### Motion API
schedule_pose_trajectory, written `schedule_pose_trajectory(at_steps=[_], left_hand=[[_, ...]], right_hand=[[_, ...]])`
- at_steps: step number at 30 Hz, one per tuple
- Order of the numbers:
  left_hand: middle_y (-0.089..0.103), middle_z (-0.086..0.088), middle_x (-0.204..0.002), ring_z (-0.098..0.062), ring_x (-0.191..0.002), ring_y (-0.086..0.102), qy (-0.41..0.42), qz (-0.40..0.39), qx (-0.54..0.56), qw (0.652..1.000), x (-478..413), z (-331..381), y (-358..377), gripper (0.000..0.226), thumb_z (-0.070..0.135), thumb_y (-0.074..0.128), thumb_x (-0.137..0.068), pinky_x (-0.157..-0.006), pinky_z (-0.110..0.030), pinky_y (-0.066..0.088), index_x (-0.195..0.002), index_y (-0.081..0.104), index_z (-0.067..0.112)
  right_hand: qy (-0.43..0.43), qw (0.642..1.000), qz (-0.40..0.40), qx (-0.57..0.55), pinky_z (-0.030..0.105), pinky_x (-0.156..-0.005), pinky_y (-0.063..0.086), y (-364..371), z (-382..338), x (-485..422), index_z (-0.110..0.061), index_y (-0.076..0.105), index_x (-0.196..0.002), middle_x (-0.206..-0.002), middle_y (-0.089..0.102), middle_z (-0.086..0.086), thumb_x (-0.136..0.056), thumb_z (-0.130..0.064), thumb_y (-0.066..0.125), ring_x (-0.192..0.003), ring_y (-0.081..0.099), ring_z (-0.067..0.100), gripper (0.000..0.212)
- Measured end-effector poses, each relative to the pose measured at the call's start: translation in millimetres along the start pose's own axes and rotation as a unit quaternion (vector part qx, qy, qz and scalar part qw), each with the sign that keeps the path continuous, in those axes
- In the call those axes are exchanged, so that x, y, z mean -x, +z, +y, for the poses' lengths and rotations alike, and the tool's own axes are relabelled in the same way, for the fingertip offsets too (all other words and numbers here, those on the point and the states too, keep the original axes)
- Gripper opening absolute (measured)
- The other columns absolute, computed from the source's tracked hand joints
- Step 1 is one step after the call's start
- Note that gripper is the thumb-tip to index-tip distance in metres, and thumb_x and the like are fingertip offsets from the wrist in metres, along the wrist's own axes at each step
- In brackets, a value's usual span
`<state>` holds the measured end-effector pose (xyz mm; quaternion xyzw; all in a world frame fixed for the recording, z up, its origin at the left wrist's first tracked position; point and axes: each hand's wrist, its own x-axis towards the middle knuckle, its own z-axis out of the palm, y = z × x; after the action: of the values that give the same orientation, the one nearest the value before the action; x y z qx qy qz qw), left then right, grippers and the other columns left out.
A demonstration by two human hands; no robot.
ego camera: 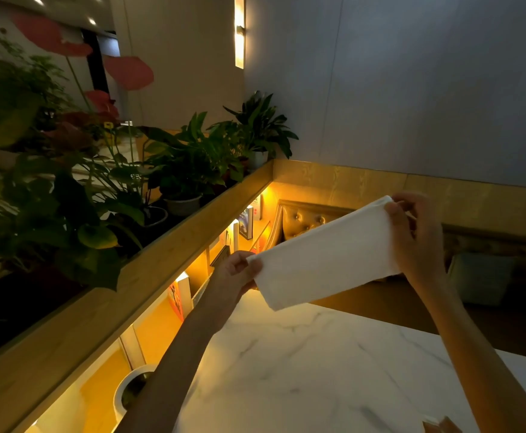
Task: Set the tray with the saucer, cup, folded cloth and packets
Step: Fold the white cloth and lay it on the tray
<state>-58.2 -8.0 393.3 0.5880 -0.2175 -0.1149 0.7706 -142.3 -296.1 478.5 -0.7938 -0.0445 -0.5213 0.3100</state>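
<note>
A white cloth, folded into a long strip, is stretched in the air above the far edge of a white marble table. My left hand pinches its lower left end. My right hand grips its upper right end. The strip slopes up from left to right. No tray, saucer, cup or packets are in view; a small brownish thing at the bottom edge is too cut off to name.
A wooden ledge with potted plants runs along the left, with lit shelves of books under it. A white pot stands by the table's left side. A tufted bench back lies beyond the table.
</note>
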Motion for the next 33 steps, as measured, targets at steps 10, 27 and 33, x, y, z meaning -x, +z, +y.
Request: schedule_pose_trajectory(at_steps=[10, 27, 33], left_hand=[[0.065, -0.01, -0.108, -0.025, -0.101, 0.068, 0.022, 0.028, 0.01, 0.999, -5.4, 13.6, 15.8, 0.036, 0.027, 0.063, -0.084, -0.073, -0.032, 0.061, -0.113, 0.058, 0.008], [0.049, 0.02, -0.092, 0.011, -0.084, 0.057, 0.258, 0.207, -0.267, 0.905, -15.3, 20.1, 25.1, 0.009, 0.038, 0.045, -0.098, -0.06, -0.004, 0.048, -0.101, 0.038, 0.035], [0.056, 0.005, -0.097, -0.015, -0.091, 0.061, 0.156, 0.211, -0.21, 0.942, -39.2, 7.0, 29.3, 0.022, 0.032, 0.048, -0.1, -0.068, -0.028, 0.047, -0.112, 0.048, 0.013]], right_hand=[[0.062, 0.995, 0.033, -0.076, 0.004, -0.056, 0.05, -3.6, 16.7, 14.6, -0.02, 0.049, -0.114, -0.096, 0.053, -0.028, -0.096, -0.033, 0.049, -0.084, 0.06, -0.01, 0.022], [0.063, 0.992, 0.1, -0.048, 0.0, -0.063, 0.048, 6.8, 7.3, 38.8, -0.02, 0.053, -0.112, -0.096, 0.054, -0.034, -0.097, -0.033, 0.052, -0.088, 0.06, -0.012, 0.02], [0.151, 0.981, 0.082, -0.093, 0.009, -0.055, 0.051, 17.5, 15.3, 46.6, -0.028, 0.055, -0.107, -0.09, 0.064, -0.026, -0.094, -0.04, 0.053, -0.084, 0.065, -0.008, 0.017]])
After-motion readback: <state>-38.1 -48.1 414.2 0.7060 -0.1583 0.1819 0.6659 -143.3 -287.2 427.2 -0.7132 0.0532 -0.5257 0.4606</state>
